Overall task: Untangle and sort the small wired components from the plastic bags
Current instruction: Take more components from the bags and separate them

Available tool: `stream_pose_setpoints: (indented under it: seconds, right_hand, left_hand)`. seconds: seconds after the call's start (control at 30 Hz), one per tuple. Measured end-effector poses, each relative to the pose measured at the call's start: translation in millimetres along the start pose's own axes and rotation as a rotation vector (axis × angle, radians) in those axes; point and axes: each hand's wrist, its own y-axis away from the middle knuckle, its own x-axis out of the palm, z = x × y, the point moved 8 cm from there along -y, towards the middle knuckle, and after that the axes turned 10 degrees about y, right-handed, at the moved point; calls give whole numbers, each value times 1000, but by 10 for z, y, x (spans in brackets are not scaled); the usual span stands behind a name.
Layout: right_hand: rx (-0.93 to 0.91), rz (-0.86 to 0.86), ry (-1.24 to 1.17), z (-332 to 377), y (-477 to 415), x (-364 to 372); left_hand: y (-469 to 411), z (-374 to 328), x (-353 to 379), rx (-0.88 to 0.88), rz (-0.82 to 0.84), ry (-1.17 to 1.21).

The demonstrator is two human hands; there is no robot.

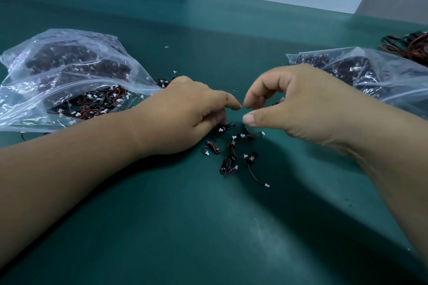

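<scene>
Currently in hand: neither hand shows a sure hold. The left hand (185, 113) has its fingers curled down to the counter (208, 227), the thumb tip just beside one black component. Whether it pinches a wire I cannot tell.
Right side: the right hand (301, 104) hovers with thumb and forefinger bent toward each other and a gap between them. A fine wire may run there, but it is too small to tell.
Why the hands meet: the two forefinger tips almost touch at mid-frame, probably so each can draw one end of a tangle apart.
Sorted pieces: the loose components (231, 150) lie scattered just below the fingertips at the centre, mostly apart from one another and within easy reach of both hands.
Supply: the left bag (69, 81), at the left of the frame, has its mouth turned toward the centre with wired pieces spilling out, likely the one being drawn from.
Other stock: the right bag (370, 76), at the right behind the wrist, looks full.
Progress: early, in my judgement, since both bags hold far more.
Background: cables (407, 46) lie at the upper right.
</scene>
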Motion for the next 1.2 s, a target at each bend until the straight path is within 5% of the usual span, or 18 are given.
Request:
stream_pose_setpoints:
  seconds: [0.4, 0.7, 1.2]
  right_hand:
    - [113, 16, 136, -241, -71, 66]
    - [215, 115, -56, -300, -38, 117]
    - [216, -16, -163, -361, -90, 46]
  left_hand:
    - [15, 6, -7, -37, 26, 37]
    - [52, -39, 29, -47, 99, 131]
    - [79, 43, 66, -56, 148, -65]
